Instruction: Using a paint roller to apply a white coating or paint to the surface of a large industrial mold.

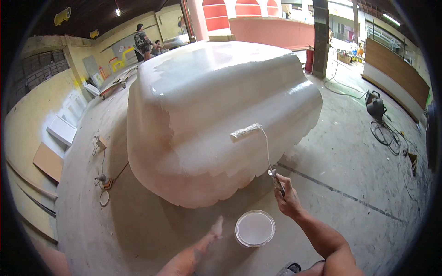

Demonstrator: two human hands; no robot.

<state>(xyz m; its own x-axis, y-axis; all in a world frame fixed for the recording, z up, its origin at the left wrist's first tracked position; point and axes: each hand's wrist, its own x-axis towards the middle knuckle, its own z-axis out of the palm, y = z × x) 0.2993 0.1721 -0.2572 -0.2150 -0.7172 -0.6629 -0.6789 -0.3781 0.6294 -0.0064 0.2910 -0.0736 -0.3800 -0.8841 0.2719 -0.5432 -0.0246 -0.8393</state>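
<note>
My grip is clenched: my right hand is wrapped round the handle of a paint roller, its white sleeve up against a big pale form.

The handle rises from my fist and the bent wire frame reaches up to the sleeve, which lies aslant over the front of the large rounded form, where grey-white coating meets pinkish patches with ragged edges. My left hand is low, just left of the round bucket of pale paint on the concrete floor; it shows edge-on, so I cannot tell how its fingers are set. Well off to the right are a black machine and a coiled hose; two people are at the back left.
</note>
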